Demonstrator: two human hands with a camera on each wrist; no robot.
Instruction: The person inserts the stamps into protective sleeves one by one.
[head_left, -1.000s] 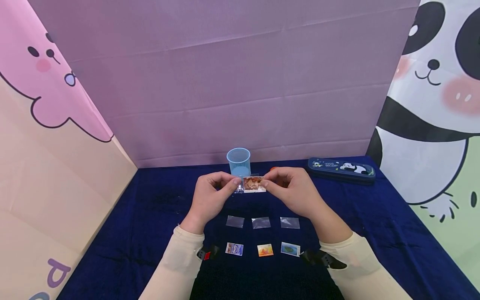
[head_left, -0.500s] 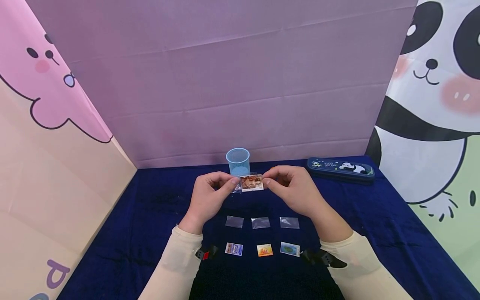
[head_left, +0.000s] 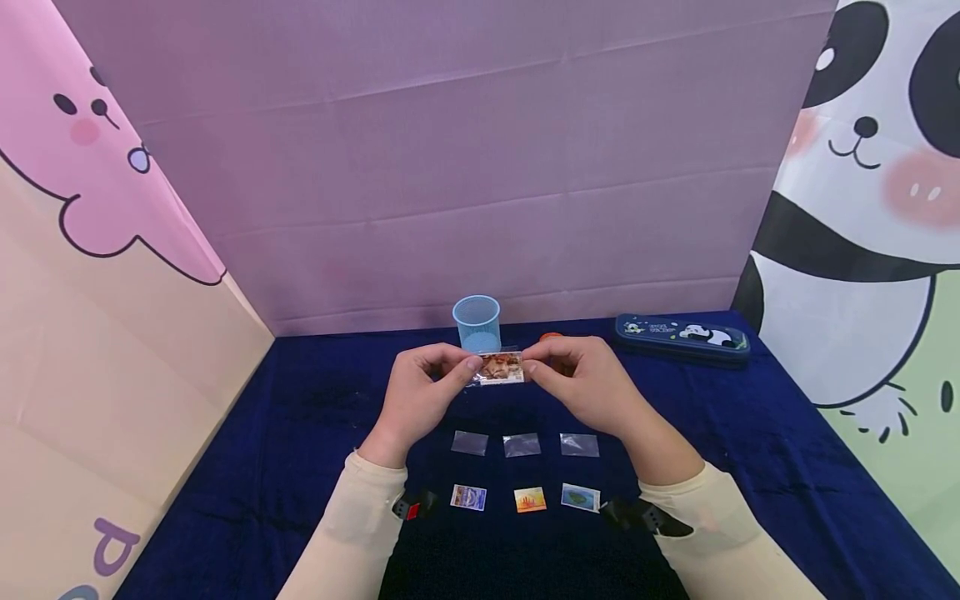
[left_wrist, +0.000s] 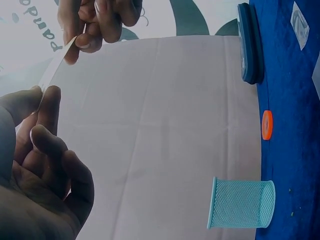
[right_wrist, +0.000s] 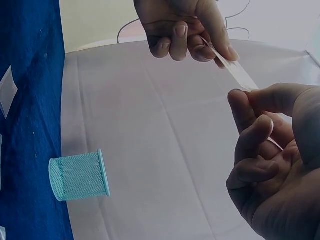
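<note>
Between both hands is a small stamp-like picture card, reddish brown with a white border. My left hand pinches a clear plastic sleeve between thumb and forefinger, at the card's left end. The card's right edge is pinched by the thumb and forefinger of my right hand. Seen edge-on in the left wrist view, the card is a pale strip spanning the two hands, raised above the table. How much of it lies inside the sleeve is hidden by the left thumb.
Three clear sleeves lie in a row on the blue cloth, with three picture cards nearer the body. Behind the hands stand a light-blue mesh cup, an orange ring-shaped item and a dark-blue panda pencil case.
The card has shifted slightly left toward the left thumb, and the right fingertips have moved a little left with it. The left hand has barely moved.
</note>
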